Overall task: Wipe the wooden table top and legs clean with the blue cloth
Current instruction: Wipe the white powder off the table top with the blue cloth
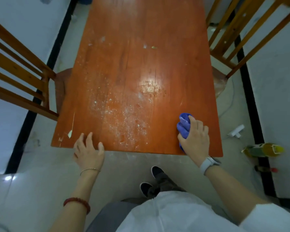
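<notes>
Both hands meet the table (132,64): right hand (195,141) grips cloth (184,126).

You have a slatted wooden chair (22,67) at far left and another wooden chair (244,30) at far right. On the pale floor (40,190) at right lie a yellow bottle (264,150) and a white plastic piece (236,131).

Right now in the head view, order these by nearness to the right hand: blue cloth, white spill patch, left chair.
1. blue cloth, gripped in the right hand.
2. white spill patch, mid-table, leftward.
3. left chair, beyond the table's left edge.
</notes>
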A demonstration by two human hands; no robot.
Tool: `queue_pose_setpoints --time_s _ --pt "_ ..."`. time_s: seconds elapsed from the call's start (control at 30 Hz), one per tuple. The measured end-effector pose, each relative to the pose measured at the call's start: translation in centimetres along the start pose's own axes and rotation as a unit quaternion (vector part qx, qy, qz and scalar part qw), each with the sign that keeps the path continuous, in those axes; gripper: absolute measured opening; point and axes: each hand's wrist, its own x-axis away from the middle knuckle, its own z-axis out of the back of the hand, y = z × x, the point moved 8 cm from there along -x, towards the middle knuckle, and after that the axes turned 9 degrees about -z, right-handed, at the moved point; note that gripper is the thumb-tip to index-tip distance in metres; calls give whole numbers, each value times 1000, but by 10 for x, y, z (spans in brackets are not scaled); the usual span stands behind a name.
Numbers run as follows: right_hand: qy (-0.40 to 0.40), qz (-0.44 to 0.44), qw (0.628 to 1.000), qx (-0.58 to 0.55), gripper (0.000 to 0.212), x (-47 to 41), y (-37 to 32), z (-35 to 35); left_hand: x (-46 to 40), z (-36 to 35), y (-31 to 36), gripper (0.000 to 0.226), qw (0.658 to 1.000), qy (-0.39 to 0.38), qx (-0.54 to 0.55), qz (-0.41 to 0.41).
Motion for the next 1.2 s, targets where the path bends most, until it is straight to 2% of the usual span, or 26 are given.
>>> queue_pose_setpoints --time_s 0.1,0.17,0.33,0.4,0.47,0.53,0.6,0.63,0.7,0.77,0.83,0.87,0.93,1.0,1.07,1.1,1.13,1.2 --pt "18 12 1000 10 73 1 -13 -4 -11 5 -4 53 1000 -7 -5 2" --pt "16 -10 1000 6 75 -1 -13 -6 -16 8 -8 54 1000 -10 -19 -3" --pt "38 -90 995 4 65 3 -12 -9 -49 18 -31 61 998 -29 -45 -26" --pt "65 -140 987 -34 62 5 -6 -4 -64 21 -41 65 997 -41 -42 -44" --pt "100 -231 966 -59 60 16 9 2 -74 22 -51 66 994 -62 -51 -70" --pt "137 -298 944 -40 57 40 6 2 -83 26 -59 61 990 -75 -53 -108" --pt "151 -279 948 -8 56 68 -40 -18 -92 34 -68 51 985 -76 -24 -156" --pt "139 -238 961 -3 56 82 -76 -37 -97 39 -73 45 980 -71 -2 -188" --pt "96 -100 990 -31 61 116 -165 -78 -112 50 -84 37 969 -72 31 -236" --pt "-26 61 991 -112 61 154 -252 -116 -131 55 -98 41 963 -115 74 -233" --pt "-155 119 962 -193 56 175 -292 -132 -146 60 -101 47 951 -157 111 -241" --pt "-149 103 958 -222 55 172 -290 -124 -150 62 -100 50 946 -173 108 -251" --pt "-57 15 967 -247 57 152 -257 -99 -153 60 -93 54 931 -212 83 -285" --pt "42 -101 971 -212 60 125 -203 -78 -153 53 -88 55 918 -235 62 -314" --pt "98 -240 953 -156 59 108 -162 -66 -154 51 -90 54 917 -230 64 -319" --pt "113 -274 947 -124 57 105 -161 -68 -156 50 -94 52 919 -225 71 -317" --pt "116 -251 957 -84 56 105 -179 -75 -157 51 -95 49 920 -221 82 -314" --pt "94 -93 990 -57 60 119 -248 -106 -163 52 -100 42 919 -234 136 -288"
